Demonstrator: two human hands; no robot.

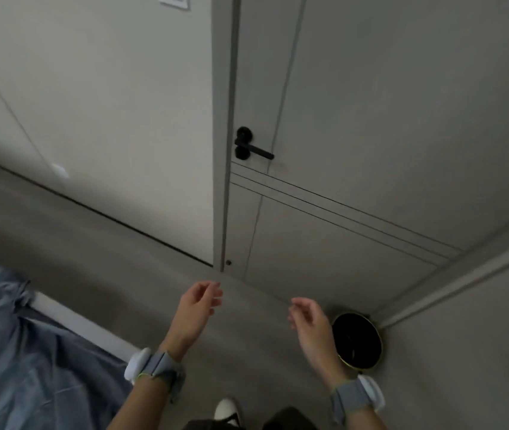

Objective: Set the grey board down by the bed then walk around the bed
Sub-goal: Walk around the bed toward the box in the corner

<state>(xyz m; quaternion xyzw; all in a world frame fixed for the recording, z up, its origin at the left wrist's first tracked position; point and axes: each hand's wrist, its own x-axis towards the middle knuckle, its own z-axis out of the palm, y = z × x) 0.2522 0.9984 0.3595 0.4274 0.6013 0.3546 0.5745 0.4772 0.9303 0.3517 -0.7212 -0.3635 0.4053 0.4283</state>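
Note:
The bed (30,361) fills the lower left, covered with a rumpled blue sheet, its pale frame edge showing along the floor side. My left hand (197,305) hangs over the grey floor to the right of the bed, fingers loosely apart and holding nothing. My right hand (309,318) is beside it, also empty with fingers relaxed. Both wrists wear grey bands with white devices. No grey board is in view.
A closed grey door (371,119) with a black lever handle (251,148) stands straight ahead. A round black bin with a gold rim (357,344) sits on the floor in the corner at right. A white wall runs along the left. My white shoe (227,409) shows below.

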